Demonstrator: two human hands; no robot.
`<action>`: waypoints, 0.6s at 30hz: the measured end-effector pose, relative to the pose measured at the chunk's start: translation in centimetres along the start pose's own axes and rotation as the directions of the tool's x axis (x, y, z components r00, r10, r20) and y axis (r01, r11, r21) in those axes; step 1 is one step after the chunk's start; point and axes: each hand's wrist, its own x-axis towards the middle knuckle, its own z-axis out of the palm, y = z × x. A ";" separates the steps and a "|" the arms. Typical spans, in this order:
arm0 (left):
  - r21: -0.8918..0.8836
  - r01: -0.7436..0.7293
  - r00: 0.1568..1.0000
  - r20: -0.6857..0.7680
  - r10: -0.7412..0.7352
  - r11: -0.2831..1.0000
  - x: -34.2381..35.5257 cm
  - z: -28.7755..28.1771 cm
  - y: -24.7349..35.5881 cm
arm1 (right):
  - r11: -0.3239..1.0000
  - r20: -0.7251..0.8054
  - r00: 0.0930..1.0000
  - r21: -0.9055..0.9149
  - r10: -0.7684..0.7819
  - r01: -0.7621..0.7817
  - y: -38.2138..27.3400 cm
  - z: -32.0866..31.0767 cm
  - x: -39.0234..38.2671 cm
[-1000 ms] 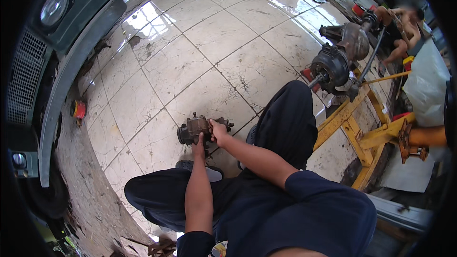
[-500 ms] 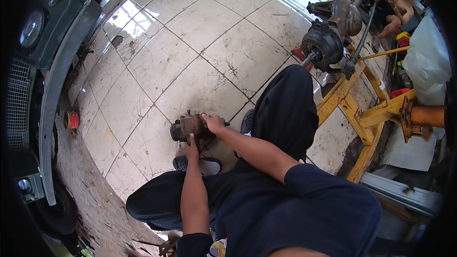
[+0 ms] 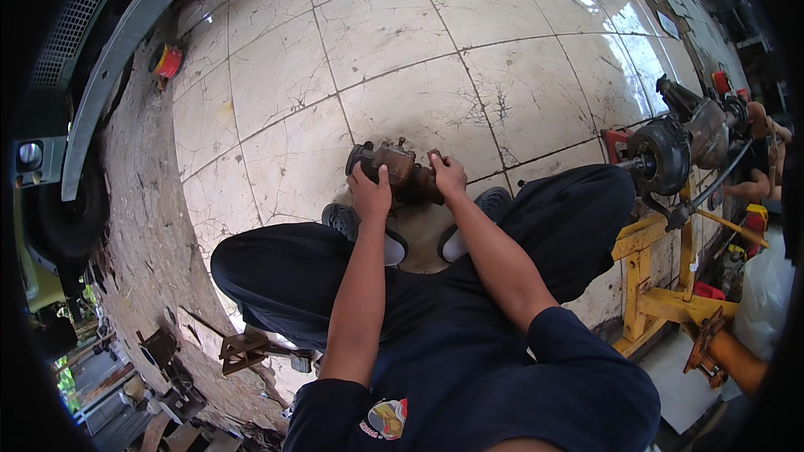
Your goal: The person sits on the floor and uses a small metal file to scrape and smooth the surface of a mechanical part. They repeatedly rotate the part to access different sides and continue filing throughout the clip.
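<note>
A rusty brown metal housing [image 3: 395, 163] with a round black end sits low over the tiles, just in front of my shoes. My left hand [image 3: 371, 191] is closed over its left part near the black end, thumb up along the near side. Around its right end my right hand [image 3: 450, 174] is closed, fingers on a brown projecting piece. I cannot tell whether the housing rests on the floor or is lifted a little. Its underside and near side are partly hidden by my hands.
Cracked pale tiles [image 3: 402, 42] spread ahead. A vehicle's grey bumper [image 3: 117, 50] is at the left, with a red-yellow can [image 3: 167, 60] near it. At the right, a large axle assembly [image 3: 670, 146] stands by a yellow metal frame [image 3: 636, 238]; a person sits beyond it.
My view has swung so the vehicle and axle sit differently. My left hand has shifted to the housing's left part, and my right hand from its top to its right end.
</note>
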 end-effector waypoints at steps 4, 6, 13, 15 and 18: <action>-0.069 -0.243 0.969 -0.071 0.239 0.968 1.9 1.0 1.2 | 0.995 0.005 0.995 0.031 -0.097 0.097 0.2 0.0 1.7; -0.060 -0.275 0.959 -0.089 0.270 0.959 2.4 1.8 1.6 | 0.987 -0.005 0.991 0.093 -0.131 0.131 0.6 0.1 2.4; 0.110 -0.220 0.972 -0.057 0.227 0.969 5.0 4.7 2.4 | 0.948 0.053 0.966 -0.186 -0.254 0.259 -2.5 -0.9 2.3; 0.261 -0.241 0.947 -0.147 0.285 0.935 5.6 6.2 1.4 | 0.924 0.158 0.954 -0.252 -0.253 0.287 -4.1 -0.6 2.5; 0.304 -0.221 0.957 -0.118 0.267 0.927 5.1 7.0 1.4 | 0.900 0.225 0.950 -0.333 -0.215 0.282 -5.1 -0.3 3.3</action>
